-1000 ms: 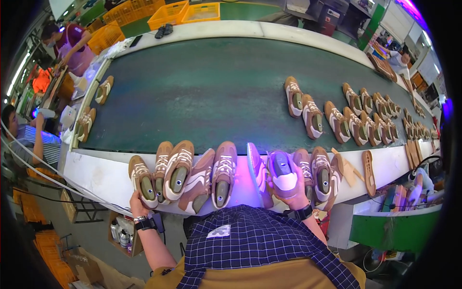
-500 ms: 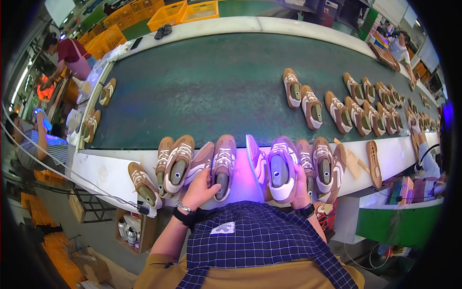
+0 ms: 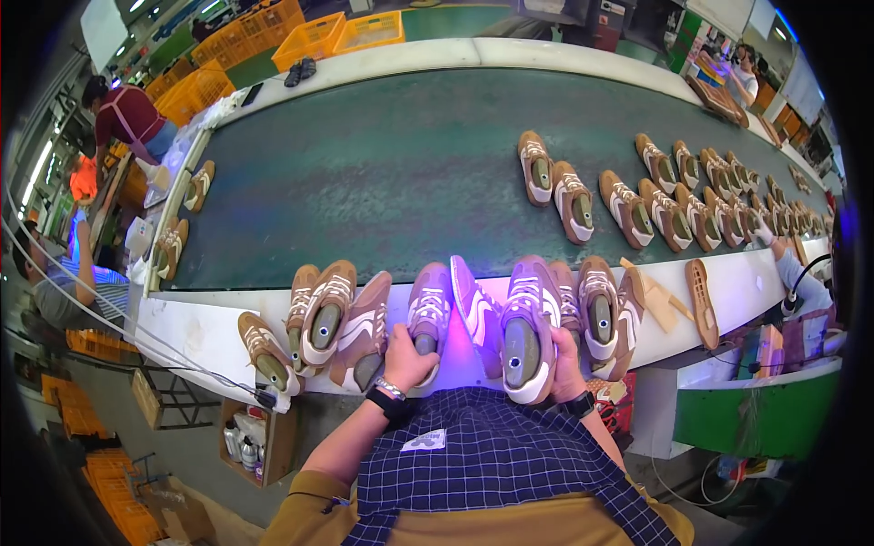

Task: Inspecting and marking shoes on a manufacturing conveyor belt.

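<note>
Left hand [image 3: 407, 361]: curled round one shoe [image 3: 428, 305]
Right hand [image 3: 569, 366]: clasping another shoe [image 3: 525, 305]
Shoes: we're seemingly handling both
Grips: likely need steadiness next

Upper garment [image 3: 510, 522]: mustard-brown, sleeved. Apron [image 3: 496, 446]: dark navy with white grid check; straps [image 3: 373, 526] in matching fabric; pale patch [image 3: 424, 440] (bearing dark print) at front. Left hand [image 3: 409, 357]: silver bracelet [image 3: 391, 389], black band [image 3: 389, 405] at wrist. Right hand [image 3: 568, 366]: black wristband [image 3: 580, 403].
</note>
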`<move>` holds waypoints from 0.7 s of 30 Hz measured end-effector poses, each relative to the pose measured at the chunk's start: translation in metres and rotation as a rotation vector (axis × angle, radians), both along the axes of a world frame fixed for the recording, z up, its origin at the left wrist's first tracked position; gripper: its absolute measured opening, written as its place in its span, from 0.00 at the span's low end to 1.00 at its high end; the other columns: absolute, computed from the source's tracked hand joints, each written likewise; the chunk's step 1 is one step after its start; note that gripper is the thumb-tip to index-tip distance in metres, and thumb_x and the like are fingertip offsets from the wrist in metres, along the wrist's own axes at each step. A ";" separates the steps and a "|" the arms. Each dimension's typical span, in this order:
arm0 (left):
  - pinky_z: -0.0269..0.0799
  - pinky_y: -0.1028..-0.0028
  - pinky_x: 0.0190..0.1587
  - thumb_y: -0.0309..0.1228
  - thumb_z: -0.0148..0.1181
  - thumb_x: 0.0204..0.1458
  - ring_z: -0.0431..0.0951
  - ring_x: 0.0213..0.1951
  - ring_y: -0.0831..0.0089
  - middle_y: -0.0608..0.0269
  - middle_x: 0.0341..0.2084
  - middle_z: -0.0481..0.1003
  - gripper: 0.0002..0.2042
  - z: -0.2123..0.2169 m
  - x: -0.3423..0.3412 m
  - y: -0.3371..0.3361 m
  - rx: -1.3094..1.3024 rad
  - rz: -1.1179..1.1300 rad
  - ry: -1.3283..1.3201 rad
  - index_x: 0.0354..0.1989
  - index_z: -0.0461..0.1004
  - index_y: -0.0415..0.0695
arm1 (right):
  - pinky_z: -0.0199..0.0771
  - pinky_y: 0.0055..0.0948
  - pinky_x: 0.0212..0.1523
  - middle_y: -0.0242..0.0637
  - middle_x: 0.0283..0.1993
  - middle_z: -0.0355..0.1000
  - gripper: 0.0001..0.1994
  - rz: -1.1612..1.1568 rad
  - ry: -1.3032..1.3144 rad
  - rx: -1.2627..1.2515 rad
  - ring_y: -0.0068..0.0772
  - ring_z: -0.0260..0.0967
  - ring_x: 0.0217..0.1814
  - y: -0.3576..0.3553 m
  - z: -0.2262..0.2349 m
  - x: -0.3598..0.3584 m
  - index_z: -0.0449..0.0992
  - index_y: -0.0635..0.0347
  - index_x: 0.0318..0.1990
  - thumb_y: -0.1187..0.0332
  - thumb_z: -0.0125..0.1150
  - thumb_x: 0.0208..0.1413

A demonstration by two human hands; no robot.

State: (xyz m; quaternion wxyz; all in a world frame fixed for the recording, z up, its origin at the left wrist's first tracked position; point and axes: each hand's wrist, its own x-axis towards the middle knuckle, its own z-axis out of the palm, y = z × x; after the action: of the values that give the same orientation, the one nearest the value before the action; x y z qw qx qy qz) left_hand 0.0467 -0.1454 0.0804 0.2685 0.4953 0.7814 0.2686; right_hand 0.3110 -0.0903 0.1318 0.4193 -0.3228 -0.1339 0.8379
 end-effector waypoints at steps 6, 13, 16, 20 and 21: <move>0.70 0.68 0.44 0.20 0.60 0.31 0.73 0.41 0.64 0.56 0.39 0.69 0.27 0.023 -0.028 0.001 -0.009 0.168 -1.285 0.46 0.61 0.39 | 0.69 0.33 0.51 0.41 0.46 0.71 0.21 0.079 0.035 0.142 0.33 0.70 0.47 0.009 0.007 0.001 0.68 0.66 0.50 0.60 0.52 0.53; 0.65 0.69 0.50 0.28 0.66 0.34 0.68 0.47 0.67 0.59 0.45 0.65 0.35 0.105 -0.015 -0.009 0.584 -0.026 -1.156 0.53 0.54 0.42 | 0.62 0.37 0.59 0.43 0.54 0.66 0.36 0.164 0.129 0.325 0.38 0.64 0.56 0.011 0.042 -0.041 0.57 0.64 0.59 0.48 0.58 0.50; 0.65 0.68 0.53 0.51 0.73 0.31 0.68 0.51 0.67 0.57 0.48 0.65 0.45 0.129 -0.007 -0.001 0.616 -0.113 -1.373 0.55 0.55 0.40 | 0.63 0.36 0.59 0.44 0.53 0.66 0.36 0.242 0.157 0.312 0.38 0.66 0.55 0.004 0.058 -0.058 0.58 0.65 0.58 0.47 0.57 0.49; 0.64 0.66 0.56 0.48 0.64 0.44 0.68 0.53 0.66 0.55 0.52 0.66 0.37 0.104 -0.016 -0.008 0.341 -0.181 -1.793 0.58 0.56 0.38 | 0.65 0.36 0.57 0.44 0.51 0.68 0.32 0.185 0.010 0.291 0.39 0.67 0.52 0.009 0.053 -0.072 0.63 0.63 0.56 0.46 0.50 0.52; 0.64 0.66 0.57 0.45 0.59 0.50 0.68 0.54 0.66 0.55 0.52 0.66 0.32 0.098 -0.016 -0.012 0.267 -0.145 -1.985 0.59 0.57 0.38 | 0.62 0.34 0.58 0.44 0.51 0.68 0.29 0.166 0.025 0.246 0.38 0.67 0.52 0.008 0.054 -0.074 0.64 0.64 0.55 0.48 0.48 0.54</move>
State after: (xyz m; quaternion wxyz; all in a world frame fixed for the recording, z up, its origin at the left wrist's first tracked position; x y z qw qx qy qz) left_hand 0.0303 -0.1571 0.1784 0.7564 0.1196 0.1353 0.6287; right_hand 0.2366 -0.0823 0.1857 0.3863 -0.2464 -0.2565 0.8510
